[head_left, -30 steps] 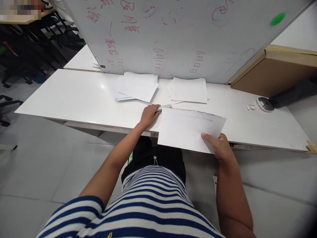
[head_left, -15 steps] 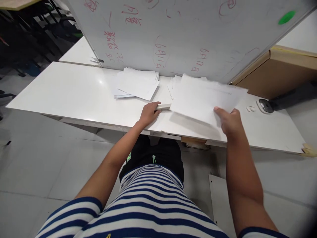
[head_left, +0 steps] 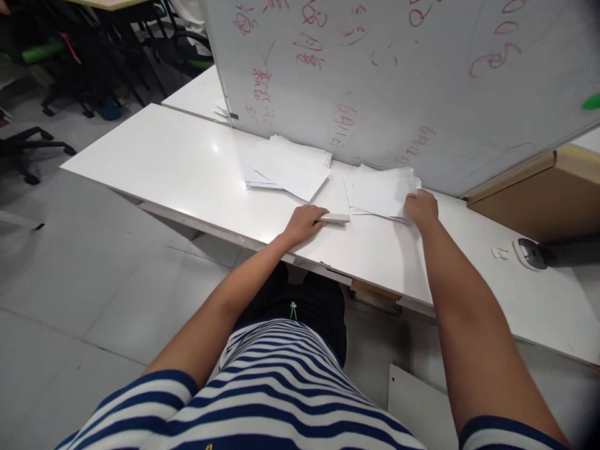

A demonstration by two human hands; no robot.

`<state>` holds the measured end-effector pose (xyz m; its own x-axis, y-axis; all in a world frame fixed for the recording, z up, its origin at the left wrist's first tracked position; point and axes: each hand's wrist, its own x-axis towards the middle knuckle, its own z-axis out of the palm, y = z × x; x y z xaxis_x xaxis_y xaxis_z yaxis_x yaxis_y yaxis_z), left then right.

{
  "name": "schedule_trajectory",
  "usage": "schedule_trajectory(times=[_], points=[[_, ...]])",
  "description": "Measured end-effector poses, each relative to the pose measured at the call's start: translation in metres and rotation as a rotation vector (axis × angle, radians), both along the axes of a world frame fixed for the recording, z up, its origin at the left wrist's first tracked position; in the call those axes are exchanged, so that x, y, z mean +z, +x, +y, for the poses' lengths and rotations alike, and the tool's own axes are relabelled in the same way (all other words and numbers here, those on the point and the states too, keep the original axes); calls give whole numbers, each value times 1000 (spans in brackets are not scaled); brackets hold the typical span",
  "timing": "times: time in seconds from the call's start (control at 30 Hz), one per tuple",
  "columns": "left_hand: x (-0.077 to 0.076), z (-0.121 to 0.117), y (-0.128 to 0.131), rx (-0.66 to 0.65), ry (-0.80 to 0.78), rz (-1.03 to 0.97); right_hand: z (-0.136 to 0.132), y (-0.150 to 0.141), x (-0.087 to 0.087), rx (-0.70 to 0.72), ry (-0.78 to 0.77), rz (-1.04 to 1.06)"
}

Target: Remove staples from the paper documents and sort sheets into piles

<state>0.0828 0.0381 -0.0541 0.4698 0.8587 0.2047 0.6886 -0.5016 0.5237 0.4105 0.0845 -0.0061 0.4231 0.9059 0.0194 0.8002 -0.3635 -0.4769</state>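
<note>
My left hand [head_left: 304, 226] rests on the desk, closed around the rear end of a pale stapler [head_left: 336, 219], whose front end points right. At the right pile of paper sheets [head_left: 382, 190], my right hand [head_left: 422, 209] grips the right edge, its fingertips partly hidden. The sheets there lie slightly fanned, low against the whiteboard. To the left, a second pile of papers [head_left: 293, 165] lies loosely stacked with uneven edges, touched by neither hand.
A whiteboard [head_left: 300, 94] with red writing stands along the back of the white desk [head_left: 178, 169]. On the right are a cardboard box [head_left: 529, 194], a black-and-white device [head_left: 532, 253] and a small white item [head_left: 499, 252]. Office chairs [head_left: 28, 147] stand at far left.
My right hand has carried the sheet from above the desk back and down onto the right pile. The left hand keeps the stapler. The view has turned, shifting the desk rightward.
</note>
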Motion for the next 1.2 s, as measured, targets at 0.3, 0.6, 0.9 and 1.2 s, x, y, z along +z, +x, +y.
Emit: schedule_trajectory(times=[0.3,0.6,0.9,1.2], points=[[-3,1,0,1,28,-16,-17,-27,-4,-142,100,-335],[7,-9,-2,37,52,-69,-106,-77,-47,104,-20,-300],[15,26,-22,438,167,273,-115,-88,-66,107,43,-301],[31,75,-40,380,-26,245,-117,-89,-66,97,89,-258]])
